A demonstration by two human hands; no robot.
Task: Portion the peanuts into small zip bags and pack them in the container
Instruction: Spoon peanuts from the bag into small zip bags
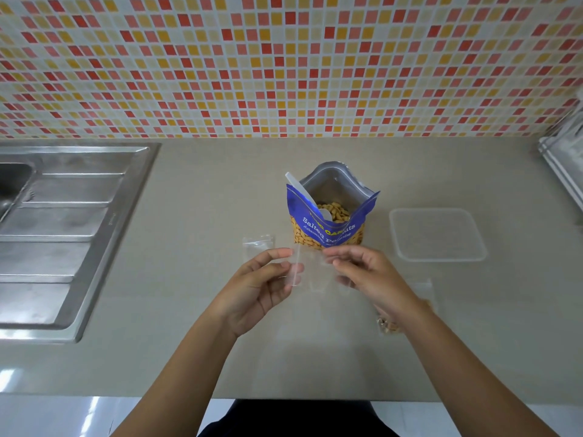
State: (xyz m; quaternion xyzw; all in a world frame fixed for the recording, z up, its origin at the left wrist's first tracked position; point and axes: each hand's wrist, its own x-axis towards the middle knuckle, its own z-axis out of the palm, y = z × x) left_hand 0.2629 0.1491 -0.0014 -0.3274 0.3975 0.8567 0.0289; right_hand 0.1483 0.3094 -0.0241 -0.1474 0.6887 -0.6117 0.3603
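Above the counter (pixel 189 326), the left hand (pixel 262 288) and right hand (pixel 366 275) each pinch a side of the clear zip bag (pixel 310 272). Just beyond, the open peanut pouch (pixel 328 222) stands upright; a stray knuckle could topple it. The container (pixel 437 234) sits farther right.

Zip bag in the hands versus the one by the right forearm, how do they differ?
The held zip bag looks empty; the zip bag by the forearm contains peanuts. The held one is pinched between left hand and right hand; the other lies on the counter. Both are clear.
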